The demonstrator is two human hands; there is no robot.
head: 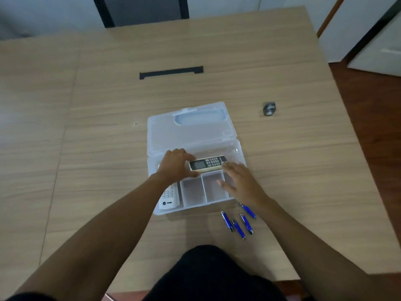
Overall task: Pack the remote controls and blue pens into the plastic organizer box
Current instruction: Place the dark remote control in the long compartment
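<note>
Item: plastic organizer box (235, 146), lid laid back flat on the table (108, 105) to leave the compartments clear. We found a white remote (169, 197) already lodged in the left compartment. A beige remote (207, 164) lay crosswise over the long rear compartment — our left hand (176, 164) gripped its screen end, while our right hand (238, 181), fingers spread and grasping nothing, touched its keypad end, apparently to steady it. Four blue pens (238, 220) waited just beside the box's near edge, unpacked.

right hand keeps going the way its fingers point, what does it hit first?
Likely the dark remote: the right hand points up-left and its fingertips already look at the remote's right end. Contact is unclear.
</note>
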